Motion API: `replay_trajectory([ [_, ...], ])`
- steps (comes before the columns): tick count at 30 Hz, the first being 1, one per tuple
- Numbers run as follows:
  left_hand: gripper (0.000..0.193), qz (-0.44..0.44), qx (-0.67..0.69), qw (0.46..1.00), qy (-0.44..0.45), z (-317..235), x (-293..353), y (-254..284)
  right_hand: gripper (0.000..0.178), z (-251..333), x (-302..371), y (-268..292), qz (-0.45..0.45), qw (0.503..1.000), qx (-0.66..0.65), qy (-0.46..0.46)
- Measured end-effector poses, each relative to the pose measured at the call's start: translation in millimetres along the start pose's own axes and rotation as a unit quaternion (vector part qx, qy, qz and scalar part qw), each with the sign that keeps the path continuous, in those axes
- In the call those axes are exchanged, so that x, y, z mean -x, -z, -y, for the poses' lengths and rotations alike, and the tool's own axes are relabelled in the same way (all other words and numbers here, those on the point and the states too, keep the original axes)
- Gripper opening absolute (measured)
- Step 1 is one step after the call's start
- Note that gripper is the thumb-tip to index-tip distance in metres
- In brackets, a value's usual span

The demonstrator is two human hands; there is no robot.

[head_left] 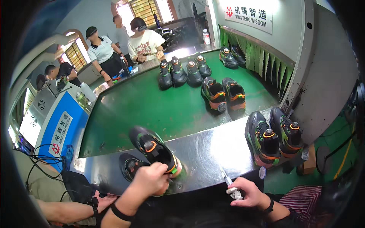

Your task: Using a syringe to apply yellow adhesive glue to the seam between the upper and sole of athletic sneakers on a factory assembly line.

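My left hand (152, 176) is closed on the heel of a black sneaker (152, 142) with orange and green trim, which is tilted over the near metal ledge (205, 155). Partly behind my wrist, a second dark sneaker (129, 165) rests at the ledge's left. In my right hand (249, 192), the fingers grip a slim tool (227, 178) with a narrow pale tip and a whitish, crumpled-looking lower part; its exact kind is unclear. To the right of it, a pair of similar sneakers (262, 140) stands on the ledge, toes pointing away.
Beyond the ledge lies a green conveyor belt (125, 117), carrying several more sneakers (213, 95). A grey machine housing with a green strip curtain (262, 60) rises at right. Another person's hand (102, 201) is close at lower left. Co-workers (144, 41) stand across the belt.
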State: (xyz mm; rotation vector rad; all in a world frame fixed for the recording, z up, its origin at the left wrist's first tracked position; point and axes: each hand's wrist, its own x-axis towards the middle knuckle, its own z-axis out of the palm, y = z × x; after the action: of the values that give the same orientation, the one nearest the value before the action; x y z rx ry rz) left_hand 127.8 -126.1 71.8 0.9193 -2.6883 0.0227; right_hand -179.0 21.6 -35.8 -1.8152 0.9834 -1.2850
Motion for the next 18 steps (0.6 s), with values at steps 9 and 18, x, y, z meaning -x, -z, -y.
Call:
replay_trajectory([
  [9, 0.044, -0.107, 0.098, 0.988, 0.06, -6, 48, -21, 0.05, -16, -69, -12, -0.017, 0.991, 0.127, -0.048],
  [18, 0.036, -0.082, 0.026, 0.992, 0.09, 13, 87, -15, 0.049, -50, -86, -36, -0.05, 0.975, 0.214, -0.027],
])
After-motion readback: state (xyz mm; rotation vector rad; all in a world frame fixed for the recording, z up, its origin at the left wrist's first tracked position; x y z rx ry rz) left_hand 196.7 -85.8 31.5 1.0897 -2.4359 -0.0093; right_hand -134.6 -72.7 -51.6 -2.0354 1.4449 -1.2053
